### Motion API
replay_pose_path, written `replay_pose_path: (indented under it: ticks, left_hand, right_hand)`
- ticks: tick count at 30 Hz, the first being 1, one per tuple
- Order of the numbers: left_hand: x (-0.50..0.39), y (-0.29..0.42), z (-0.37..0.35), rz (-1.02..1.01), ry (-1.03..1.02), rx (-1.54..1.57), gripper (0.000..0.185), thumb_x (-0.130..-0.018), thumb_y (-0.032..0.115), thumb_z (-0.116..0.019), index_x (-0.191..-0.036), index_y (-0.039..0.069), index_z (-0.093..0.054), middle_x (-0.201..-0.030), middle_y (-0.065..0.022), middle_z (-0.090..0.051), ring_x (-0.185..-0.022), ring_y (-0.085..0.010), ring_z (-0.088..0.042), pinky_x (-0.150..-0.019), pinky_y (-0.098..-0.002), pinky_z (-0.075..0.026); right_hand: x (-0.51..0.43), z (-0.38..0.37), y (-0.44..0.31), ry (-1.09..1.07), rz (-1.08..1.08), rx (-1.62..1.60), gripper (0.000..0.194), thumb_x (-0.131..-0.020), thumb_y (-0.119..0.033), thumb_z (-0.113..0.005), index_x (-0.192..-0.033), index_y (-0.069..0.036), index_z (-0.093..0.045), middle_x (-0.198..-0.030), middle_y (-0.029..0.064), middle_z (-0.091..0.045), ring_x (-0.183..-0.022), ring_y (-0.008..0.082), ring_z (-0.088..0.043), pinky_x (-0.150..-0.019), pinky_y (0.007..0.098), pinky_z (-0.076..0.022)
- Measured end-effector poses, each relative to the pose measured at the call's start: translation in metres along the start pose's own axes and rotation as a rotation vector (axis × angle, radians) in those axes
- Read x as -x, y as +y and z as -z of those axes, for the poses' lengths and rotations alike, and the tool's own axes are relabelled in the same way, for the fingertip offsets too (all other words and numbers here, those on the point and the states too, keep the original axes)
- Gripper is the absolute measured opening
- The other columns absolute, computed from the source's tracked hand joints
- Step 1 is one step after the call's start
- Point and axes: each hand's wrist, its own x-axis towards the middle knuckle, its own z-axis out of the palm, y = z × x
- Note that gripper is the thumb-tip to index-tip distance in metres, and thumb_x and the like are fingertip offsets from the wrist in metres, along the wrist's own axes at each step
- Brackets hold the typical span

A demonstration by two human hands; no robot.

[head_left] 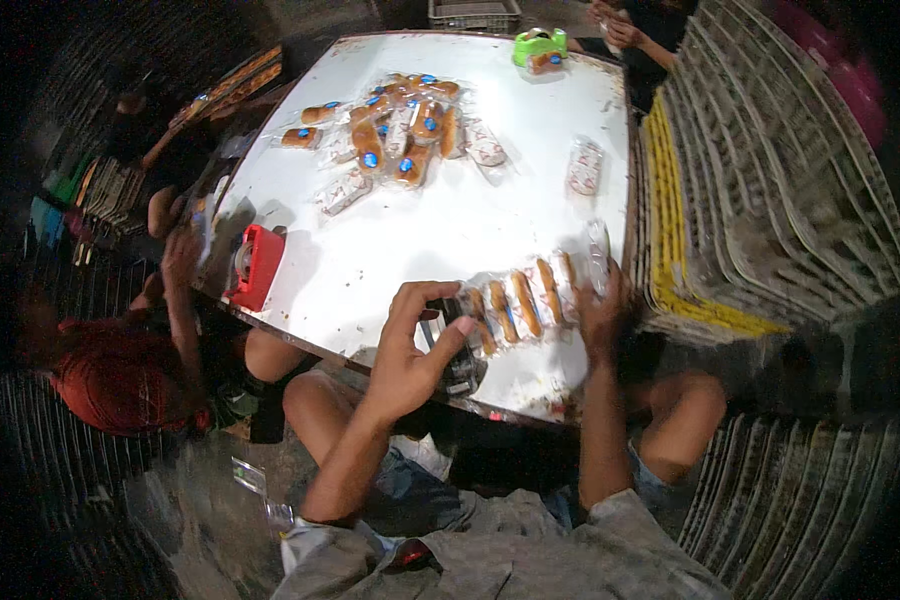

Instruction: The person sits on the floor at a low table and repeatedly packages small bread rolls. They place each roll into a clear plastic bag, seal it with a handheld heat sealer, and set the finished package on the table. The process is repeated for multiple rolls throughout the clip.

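A row of bread rolls in clear wrappers (525,300) stands on edge along the near side of the white table (420,247). At the row's left end, my left hand (412,360) has its thumb and forefinger apart, with nothing visible gripped between them. Beneath those fingers, partly hidden, is a black tape dispenser (461,367). My right hand (601,307) is blurred at the right end of the row. Its fingertips are by a clear-wrapped piece (598,247); whether they grip it is unclear.
A pile of wrapped rolls (412,135) lies farther back, and a single wrapped roll (585,169) lies at right. A red tape dispenser (259,268) and a green one (538,46) stand near the edges. Stacked trays (757,172) rise at right. Co-workers sit left (112,382) and far right (637,37).
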Motion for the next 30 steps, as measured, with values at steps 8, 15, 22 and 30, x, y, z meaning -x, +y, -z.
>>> replay_pose_path:
  ticks: [8, 15, 22, 30]
  left_hand:
    - [-0.194, -0.130, 0.125, 0.006, 0.053, -0.572, 0.065, -0.087, 0.048, -0.074, -0.127, -0.001, -0.059, -0.125, -0.0193, -0.061, -0.119, -0.0313, -0.058, -0.098, -0.0415, -0.049]
    - [-0.368, -0.316, 0.246, 0.260, 0.369, -0.774, 0.107, -0.076, 0.080, -0.062, -0.143, -0.003, -0.046, -0.144, -0.0270, -0.048, -0.136, -0.0400, -0.045, -0.114, -0.0479, -0.034]
    - [-0.461, -0.377, 0.207, 0.114, 0.265, -0.340, 0.109, -0.080, 0.076, -0.060, -0.149, -0.005, -0.037, -0.151, -0.0242, -0.042, -0.143, -0.0334, -0.037, -0.118, -0.0422, -0.027]
    - [-0.450, -0.392, 0.113, -0.089, 0.005, -0.086, 0.066, -0.093, 0.051, -0.059, -0.133, -0.001, -0.058, -0.134, -0.0186, -0.059, -0.116, -0.0287, -0.059, -0.104, -0.0399, -0.043]
  right_hand:
    - [0.046, -0.042, 0.068, 0.036, 0.047, -0.046, 0.096, -0.085, -0.060, -0.069, -0.147, 0.003, -0.031, -0.145, 0.0245, -0.038, -0.132, 0.0383, -0.046, -0.106, 0.0479, -0.0426]
    - [0.057, -0.054, 0.063, 0.066, 0.029, -0.130, 0.106, -0.081, -0.066, -0.069, -0.150, 0.001, -0.025, -0.147, 0.0249, -0.034, -0.135, 0.0397, -0.040, -0.110, 0.0506, -0.0377]
    - [0.047, -0.062, 0.054, 0.071, -0.063, -0.254, 0.108, -0.081, -0.068, -0.067, -0.151, 0.002, -0.024, -0.146, 0.0253, -0.034, -0.135, 0.0401, -0.040, -0.111, 0.0512, -0.0359]
    - [0.046, -0.068, 0.038, -0.001, -0.087, -0.516, 0.110, -0.080, -0.070, -0.066, -0.151, 0.002, -0.023, -0.145, 0.0257, -0.035, -0.135, 0.0405, -0.039, -0.112, 0.0518, -0.0339]
